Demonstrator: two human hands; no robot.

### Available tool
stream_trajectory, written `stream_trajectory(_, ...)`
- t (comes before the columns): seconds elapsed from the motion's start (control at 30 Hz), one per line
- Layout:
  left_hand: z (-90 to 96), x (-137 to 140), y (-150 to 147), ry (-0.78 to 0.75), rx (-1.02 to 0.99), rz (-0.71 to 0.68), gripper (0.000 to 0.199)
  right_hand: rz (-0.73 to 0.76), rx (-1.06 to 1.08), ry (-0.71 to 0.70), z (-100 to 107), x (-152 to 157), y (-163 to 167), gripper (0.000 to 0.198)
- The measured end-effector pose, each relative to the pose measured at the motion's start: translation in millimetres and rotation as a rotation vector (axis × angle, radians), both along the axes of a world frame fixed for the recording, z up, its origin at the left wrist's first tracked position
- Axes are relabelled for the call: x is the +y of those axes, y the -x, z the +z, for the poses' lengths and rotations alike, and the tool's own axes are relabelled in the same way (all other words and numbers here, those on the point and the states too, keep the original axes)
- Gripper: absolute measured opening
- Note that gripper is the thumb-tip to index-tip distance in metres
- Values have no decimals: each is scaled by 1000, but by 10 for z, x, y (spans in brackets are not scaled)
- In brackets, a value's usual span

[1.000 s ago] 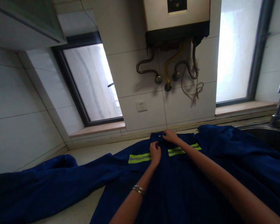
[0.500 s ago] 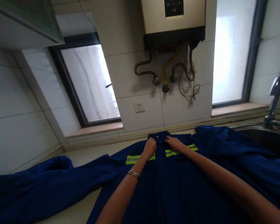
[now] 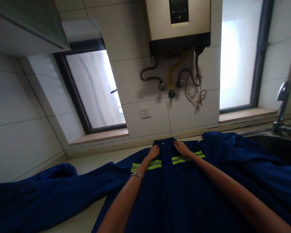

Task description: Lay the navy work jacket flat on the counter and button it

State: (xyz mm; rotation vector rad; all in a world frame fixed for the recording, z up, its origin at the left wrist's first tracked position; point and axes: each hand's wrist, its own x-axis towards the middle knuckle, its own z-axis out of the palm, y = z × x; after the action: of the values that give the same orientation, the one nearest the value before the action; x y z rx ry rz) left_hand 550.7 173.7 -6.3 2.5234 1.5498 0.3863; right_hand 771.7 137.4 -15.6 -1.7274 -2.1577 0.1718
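— How does the blue garment (image 3: 184, 194) look?
— Dark and long-sleeved, spread on the pale counter (image 3: 87, 165). From the left: a sleeve (image 3: 53, 191) stretched out, a yellow-green band with a grey stripe (image 3: 154, 165), the collar (image 3: 168, 144) at the far end with a small white label (image 3: 163, 143), a matching band (image 3: 185, 158), then bunched cloth (image 3: 232, 149) near the sink (image 3: 266, 139).
— And the hands?
— The left hand (image 3: 154, 151), bracelet (image 3: 137, 175) on its wrist, is at the collar's left side; the right hand (image 3: 181, 148) is at its right. Fingers curl inward on both; I can't tell whether either pinches cloth.
— Anything different?
— A second ago the right hand was by the label and the left lower on the front. Now they're wider apart, baring more collar.
— What's unclear?
— The near hem and both sleeve ends run out of view. The front closure is probably a dark flap, but shadow blurs it.
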Motion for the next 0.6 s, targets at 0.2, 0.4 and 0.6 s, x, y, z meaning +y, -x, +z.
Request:
stream_trajectory(0.2, -392, -202, -213, 12, 109, 126, 81, -144, -29, 149, -235, 199, 262, 76)
stream_trajectory(0.4, -443, -194, -92, 32, 216, 57, 88, -148, -59, 232, -388, 198, 244, 81)
stream_trajectory(0.6, -346, -414, -114, -137, 210, 99, 71, -159, -32, 182, -304, 80, 290, 83)
